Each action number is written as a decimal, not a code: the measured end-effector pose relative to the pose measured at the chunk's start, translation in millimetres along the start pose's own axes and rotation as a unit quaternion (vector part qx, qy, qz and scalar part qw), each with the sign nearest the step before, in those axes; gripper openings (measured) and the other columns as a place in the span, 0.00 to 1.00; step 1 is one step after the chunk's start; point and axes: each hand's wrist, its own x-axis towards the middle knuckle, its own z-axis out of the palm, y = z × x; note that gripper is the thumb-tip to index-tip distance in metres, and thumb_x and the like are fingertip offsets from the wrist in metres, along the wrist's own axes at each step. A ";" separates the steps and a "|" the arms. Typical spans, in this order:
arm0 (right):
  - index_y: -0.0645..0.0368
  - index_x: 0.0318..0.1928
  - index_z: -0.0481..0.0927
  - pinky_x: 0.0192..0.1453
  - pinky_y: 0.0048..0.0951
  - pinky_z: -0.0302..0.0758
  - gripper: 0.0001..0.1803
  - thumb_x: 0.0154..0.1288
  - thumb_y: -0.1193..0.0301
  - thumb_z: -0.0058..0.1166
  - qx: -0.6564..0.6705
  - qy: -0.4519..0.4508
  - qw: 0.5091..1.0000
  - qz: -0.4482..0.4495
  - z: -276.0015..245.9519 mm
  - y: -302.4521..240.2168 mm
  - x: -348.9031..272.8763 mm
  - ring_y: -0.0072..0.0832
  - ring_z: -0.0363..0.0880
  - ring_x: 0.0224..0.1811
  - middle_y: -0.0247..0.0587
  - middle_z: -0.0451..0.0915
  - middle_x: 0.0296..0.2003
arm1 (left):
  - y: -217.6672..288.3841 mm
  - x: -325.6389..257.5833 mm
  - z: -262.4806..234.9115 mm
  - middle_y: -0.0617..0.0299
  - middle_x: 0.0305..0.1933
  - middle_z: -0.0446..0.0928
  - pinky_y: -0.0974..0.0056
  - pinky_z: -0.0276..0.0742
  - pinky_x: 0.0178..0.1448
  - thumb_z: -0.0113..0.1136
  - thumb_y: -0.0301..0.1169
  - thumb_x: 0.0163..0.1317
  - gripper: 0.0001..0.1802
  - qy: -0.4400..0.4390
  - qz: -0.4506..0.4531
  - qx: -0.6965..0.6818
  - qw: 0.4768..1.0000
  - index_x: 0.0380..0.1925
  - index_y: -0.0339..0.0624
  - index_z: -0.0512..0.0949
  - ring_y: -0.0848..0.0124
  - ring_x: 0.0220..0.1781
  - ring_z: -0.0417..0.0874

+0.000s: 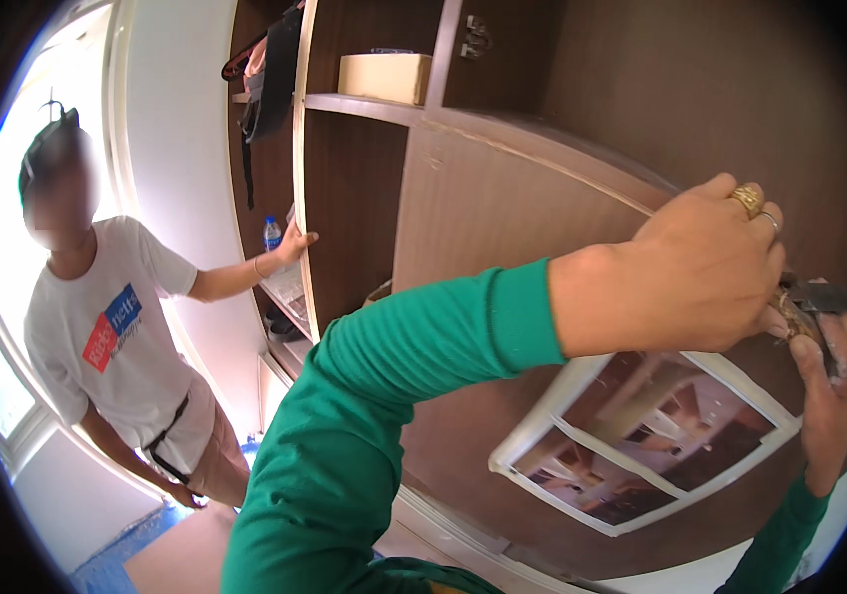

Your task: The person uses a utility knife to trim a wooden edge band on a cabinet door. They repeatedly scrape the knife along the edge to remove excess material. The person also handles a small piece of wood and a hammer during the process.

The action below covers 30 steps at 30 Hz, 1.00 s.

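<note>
Both bare hands up at the right side of the view, close together, at the brown wood-grain cabinet (517, 188). Left hand (705, 269), rings on two fingers, arm in green sleeve (374, 396) reaching across the frame; fingers curled in, thumb and fingertips pinching the near side of a small metal fitting (824, 296), part brassy, part dark grey. Exact kind unclear, fingers cover much of it. Right hand (834, 361) just beside, below and to the right, thumb and fingers closed round the same piece; no visible gap in either grip. Fitting sits between the two hands, in front of the cabinet face.

Below the hands: white-framed two-pane panel (616, 457), glass reflective, tilted in view. Upper left: cream box (384, 79) on a shelf, metal hinge (476, 38) on the wall of the next compartment. Co-worker at left in white T-shirt (137, 307), one hand (295, 244) on the cabinet's upright edge, other arm hanging down. Blue-capped bottle (271, 235) near that hand. Blue sheet (102, 559) on the floor, lower left.
</note>
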 end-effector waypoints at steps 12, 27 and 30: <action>0.68 0.55 0.92 0.60 0.43 0.81 0.20 0.67 0.71 0.80 0.031 0.017 0.985 -0.166 185.3 -200.8 130.3 0.48 0.84 0.51 0.51 0.90 0.48 | -169.3 -149.9 -148.7 0.47 0.56 0.81 0.45 0.79 0.67 0.71 0.53 0.75 0.30 -0.126 -0.057 0.048 0.989 0.55 0.34 0.83 0.47 0.61 0.83; 0.54 0.23 0.94 0.61 0.54 0.78 0.14 0.61 0.60 0.71 0.034 0.154 0.945 -0.287 327.9 -278.1 196.4 0.43 0.90 0.34 0.46 0.87 0.23 | -264.4 -287.8 -234.4 0.37 0.88 0.66 0.47 0.63 0.91 0.46 0.38 0.93 0.30 -0.241 -0.272 0.031 0.931 0.84 0.31 0.68 0.42 0.92 0.64; 0.58 0.23 0.93 0.56 0.54 0.82 0.15 0.59 0.60 0.71 0.108 0.096 0.948 -0.282 317.7 -281.7 194.0 0.49 0.91 0.33 0.50 0.87 0.22 | -223.2 -314.3 -223.9 0.38 0.87 0.67 0.47 0.65 0.90 0.50 0.37 0.92 0.33 -0.065 -0.410 -0.169 0.894 0.88 0.32 0.62 0.45 0.88 0.70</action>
